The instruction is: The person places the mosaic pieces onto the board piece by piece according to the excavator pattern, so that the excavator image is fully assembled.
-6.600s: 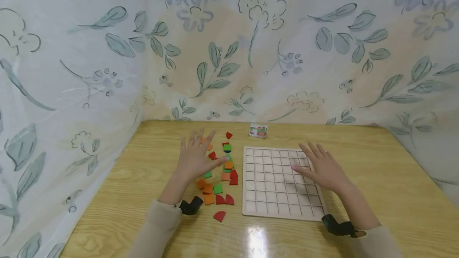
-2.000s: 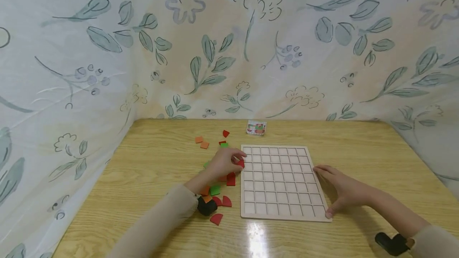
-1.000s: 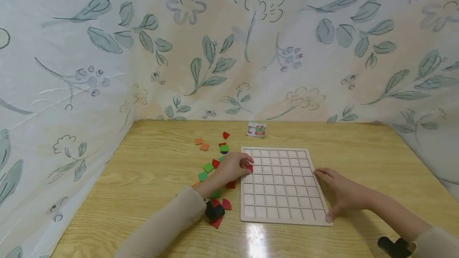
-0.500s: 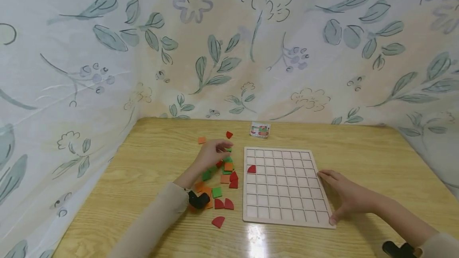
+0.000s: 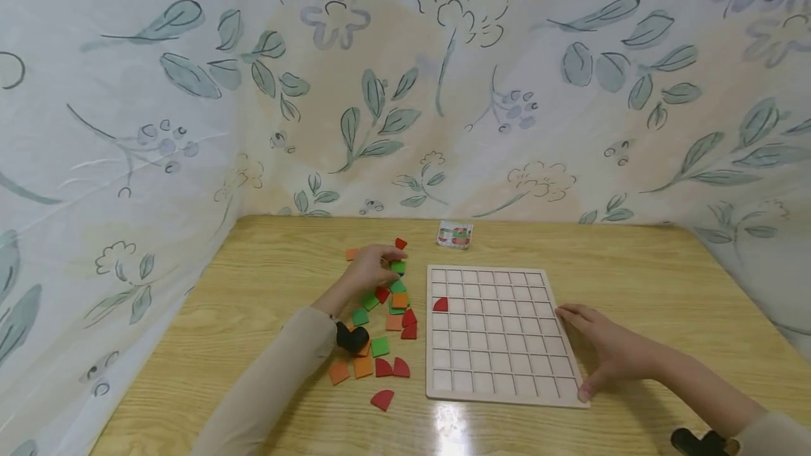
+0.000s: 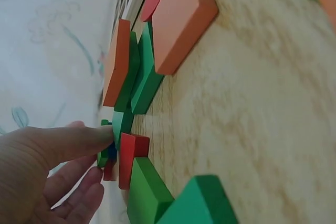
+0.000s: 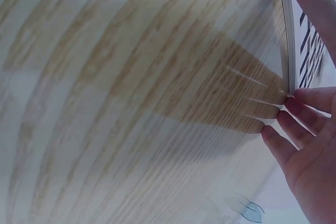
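Note:
My left hand (image 5: 367,269) hovers at the upper part of a loose pile of flat coloured tiles. Its thumb and fingers lie apart around a green square tile (image 5: 398,267), which sits over a blue piece; the left wrist view partly hides both behind the thumb (image 6: 89,141). No firm grip on the tile shows. On the pale gridded wooden board (image 5: 500,343), one red quarter-circle tile (image 5: 441,305) occupies a cell near the left edge. My right hand (image 5: 608,347) rests along the board's right edge, thumb at the near corner, fingertips (image 7: 283,114) touching the table and rim.
Red quarter-circles (image 5: 382,400), orange squares (image 5: 363,366) and green squares (image 5: 380,346) are scattered left of the board, some overlapping. Behind the board lies a small printed card (image 5: 454,234). A floral cloth (image 5: 405,90) hangs behind the wooden table (image 5: 633,259).
My left hand carried a red quarter-circle onto the board, released it, then moved back left to the upper tiles. My right hand came down earlier and stays at the board's right edge.

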Demonstrator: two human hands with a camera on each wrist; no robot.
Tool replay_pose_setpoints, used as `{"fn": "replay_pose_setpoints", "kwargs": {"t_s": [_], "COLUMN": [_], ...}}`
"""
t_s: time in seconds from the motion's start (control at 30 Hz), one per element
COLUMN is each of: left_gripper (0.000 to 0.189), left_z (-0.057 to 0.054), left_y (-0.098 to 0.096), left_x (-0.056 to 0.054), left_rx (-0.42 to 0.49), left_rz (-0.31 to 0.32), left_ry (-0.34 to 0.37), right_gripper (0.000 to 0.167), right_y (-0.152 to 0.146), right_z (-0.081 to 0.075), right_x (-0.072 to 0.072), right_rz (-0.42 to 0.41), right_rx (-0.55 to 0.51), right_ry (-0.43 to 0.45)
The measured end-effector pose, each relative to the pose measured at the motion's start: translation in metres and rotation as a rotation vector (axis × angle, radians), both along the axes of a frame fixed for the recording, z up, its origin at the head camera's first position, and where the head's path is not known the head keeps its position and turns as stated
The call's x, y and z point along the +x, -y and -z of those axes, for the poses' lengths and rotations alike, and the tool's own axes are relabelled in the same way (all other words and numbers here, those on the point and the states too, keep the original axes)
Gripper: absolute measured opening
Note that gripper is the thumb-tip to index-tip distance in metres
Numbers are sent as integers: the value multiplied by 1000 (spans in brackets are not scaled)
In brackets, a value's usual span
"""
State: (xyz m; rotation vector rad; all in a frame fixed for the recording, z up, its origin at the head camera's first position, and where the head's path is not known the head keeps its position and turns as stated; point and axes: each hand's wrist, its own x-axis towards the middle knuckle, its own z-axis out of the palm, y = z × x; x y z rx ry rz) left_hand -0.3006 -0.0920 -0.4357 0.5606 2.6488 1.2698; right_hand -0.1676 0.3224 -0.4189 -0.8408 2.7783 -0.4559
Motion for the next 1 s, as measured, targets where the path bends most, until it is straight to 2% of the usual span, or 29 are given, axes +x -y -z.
{"fn": "replay_pose_setpoints", "kwargs": {"t_s": [0.17,0.5,0.63,0.8,1.0], "left_gripper": [37,37,38,44,47], "left_z": [0,1,0,-13,-33], "left_y": [0,2,2,4,8], "left_x": [-4,-6,-8,-9,-9], "left_rx": [-21,17,-4,2,-11], "left_rz": [28,9,17,63,115], "left_ry": [5,51,46,44,-6], "right_gripper": [129,129,129,129,128], "right_y": [0,-1,-1,-1,0], "right_z": [0,1,1,0,0], "right_x": [0,-1,-1,-1,-1], "right_rz": [11,-6,4,1,-5], "right_rx": [7,23,18,19,14], "right_ry": [6,19,28,29,23]}}
